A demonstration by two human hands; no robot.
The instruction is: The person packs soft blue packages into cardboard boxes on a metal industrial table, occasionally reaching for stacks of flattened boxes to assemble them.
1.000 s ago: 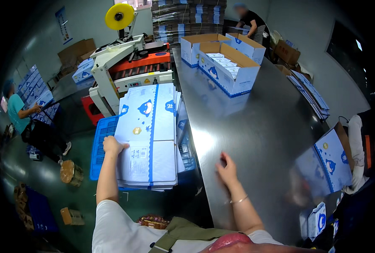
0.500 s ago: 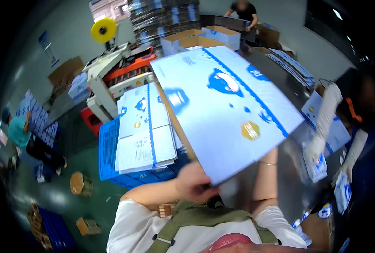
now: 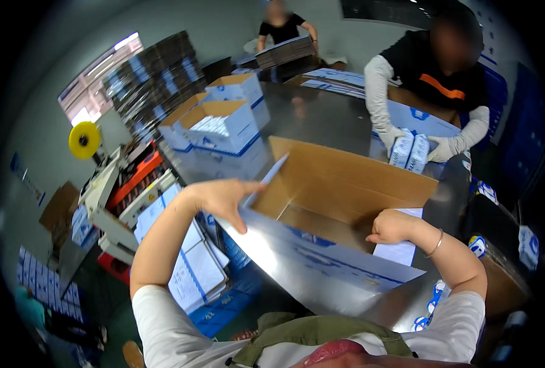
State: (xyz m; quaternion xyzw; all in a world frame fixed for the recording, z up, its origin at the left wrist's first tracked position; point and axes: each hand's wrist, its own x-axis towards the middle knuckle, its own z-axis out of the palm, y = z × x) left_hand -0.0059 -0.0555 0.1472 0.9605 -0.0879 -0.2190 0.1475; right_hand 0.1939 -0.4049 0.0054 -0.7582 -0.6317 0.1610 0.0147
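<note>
Carton [image 3: 352, 178], top open, on steel tbl [image 3: 303, 116]: L hand [image 3: 220, 199] spread wide at L flap [image 3: 268, 178]; R hand [image 3: 390, 227] half-curled over R flap [image 3: 401, 252], grip unclear.

A yellow reel [image 3: 84, 140] sits above the orange-and-white machine [image 3: 134, 182]; the blurry wrapped stack [image 3: 156, 76] beyond is possibly flattened cartons. A co-worker [image 3: 407, 58] grips 2 packs [image 3: 410, 151].
</note>
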